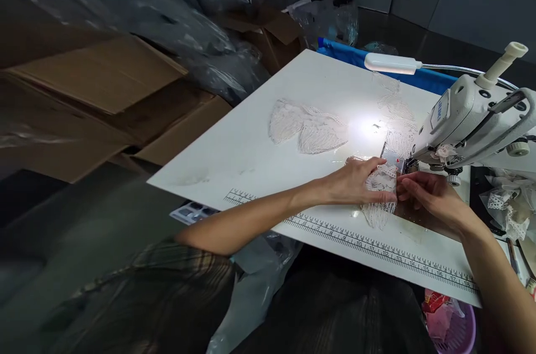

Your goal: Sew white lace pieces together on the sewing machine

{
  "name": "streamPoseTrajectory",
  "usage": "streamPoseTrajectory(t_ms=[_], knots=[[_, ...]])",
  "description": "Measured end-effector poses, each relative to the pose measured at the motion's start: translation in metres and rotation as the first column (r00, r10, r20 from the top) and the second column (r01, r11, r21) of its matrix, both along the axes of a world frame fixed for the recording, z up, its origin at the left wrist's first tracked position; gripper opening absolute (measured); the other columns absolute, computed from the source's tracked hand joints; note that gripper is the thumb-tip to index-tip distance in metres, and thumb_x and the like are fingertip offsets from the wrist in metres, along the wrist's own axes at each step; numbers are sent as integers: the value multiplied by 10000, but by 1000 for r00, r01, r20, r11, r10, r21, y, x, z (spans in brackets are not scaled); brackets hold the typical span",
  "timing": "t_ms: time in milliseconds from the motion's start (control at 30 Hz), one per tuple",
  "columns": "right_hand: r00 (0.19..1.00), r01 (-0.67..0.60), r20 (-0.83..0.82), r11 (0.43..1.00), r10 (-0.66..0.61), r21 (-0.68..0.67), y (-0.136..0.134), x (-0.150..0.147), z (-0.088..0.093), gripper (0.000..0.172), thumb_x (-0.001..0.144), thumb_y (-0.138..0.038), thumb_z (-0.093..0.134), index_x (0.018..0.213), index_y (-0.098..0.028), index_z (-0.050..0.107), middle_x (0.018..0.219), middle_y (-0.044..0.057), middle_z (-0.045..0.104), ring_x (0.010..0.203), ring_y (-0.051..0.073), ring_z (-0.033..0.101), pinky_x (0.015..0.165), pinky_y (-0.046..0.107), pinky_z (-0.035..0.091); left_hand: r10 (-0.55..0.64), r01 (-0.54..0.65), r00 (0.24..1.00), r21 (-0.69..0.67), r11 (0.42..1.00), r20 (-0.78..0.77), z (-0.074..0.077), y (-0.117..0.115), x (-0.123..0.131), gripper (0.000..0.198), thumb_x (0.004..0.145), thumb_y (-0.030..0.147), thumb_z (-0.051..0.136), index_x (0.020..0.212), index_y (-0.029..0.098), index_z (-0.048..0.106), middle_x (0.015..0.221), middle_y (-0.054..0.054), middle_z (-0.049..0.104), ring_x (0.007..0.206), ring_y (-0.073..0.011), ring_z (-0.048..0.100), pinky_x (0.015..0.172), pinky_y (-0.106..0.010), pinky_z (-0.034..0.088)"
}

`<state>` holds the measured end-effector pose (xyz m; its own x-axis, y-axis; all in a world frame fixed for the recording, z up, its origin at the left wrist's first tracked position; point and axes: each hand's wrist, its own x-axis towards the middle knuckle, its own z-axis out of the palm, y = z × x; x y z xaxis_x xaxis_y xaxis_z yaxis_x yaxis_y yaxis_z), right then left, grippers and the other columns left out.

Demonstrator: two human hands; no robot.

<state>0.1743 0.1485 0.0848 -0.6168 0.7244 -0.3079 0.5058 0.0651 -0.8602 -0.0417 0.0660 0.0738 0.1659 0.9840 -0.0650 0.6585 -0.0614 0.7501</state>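
A white lace piece (380, 180) lies at the front of the sewing machine's presser foot (409, 165). My left hand (354, 181) holds it from the left, thumb and forefinger on the lace with a gap between them; the other fingers are partly hidden. At the lace's right edge, close to the foot, my right hand (433, 195) has its fingers curled together in a pinch; their tips are partly hidden. More lace (397, 111) trails behind the foot. The white sewing machine (464, 111) stands over the right part of the table.
Gathered lace pieces (310, 128) lie on the white table (251, 147). A ruler strip (355, 239) runs along its front edge. A lamp (391, 63) shines from above. Lace scraps (508, 206) sit at right, a purple basket (463, 331) below. Cardboard boxes (100, 75) stand at left.
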Motion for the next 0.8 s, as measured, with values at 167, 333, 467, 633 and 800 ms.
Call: streamPoseTrajectory(t_ms=[167,333,467,633,800], knots=[[983,-121,183,830,23,544,5,16,-16,293,924,-421,515,1032,-234,713,809,44,707,702,193,643,651,332,523,43,-42,999,43,998,-31,-6,1,5,554,901,376,512,1380,99,525,766,-11,599,709,-157,565,705,-310,471],[955,-276,176,504,239,819,-1,18,-39,375,972,-325,456,1255,-202,668,1016,137,646,861,233,626,727,403,572,74,-71,996,52,996,-47,-7,2,7,615,847,446,618,1348,99,543,773,-6,586,766,-178,577,735,-326,472],[961,-271,216,421,174,866,-2,20,-46,393,984,-285,444,1314,-184,632,1010,152,612,814,225,588,680,407,573,54,-53,998,-29,998,23,-3,2,4,672,819,445,636,1386,110,501,789,2,584,712,-153,565,645,-282,460],[953,-270,173,434,251,859,-2,21,-44,386,986,-243,438,1319,-198,629,1019,132,619,840,215,598,693,394,572,89,-81,988,-70,994,127,-5,4,3,592,834,354,609,1365,108,511,745,27,558,627,-111,550,602,-253,458],[953,-265,167,426,253,865,0,21,-47,357,971,-228,452,1230,-165,691,1013,147,617,861,227,609,724,402,572,160,-148,973,-84,985,166,-8,6,5,643,789,411,721,1334,123,540,769,15,600,619,-106,569,581,-242,458]])
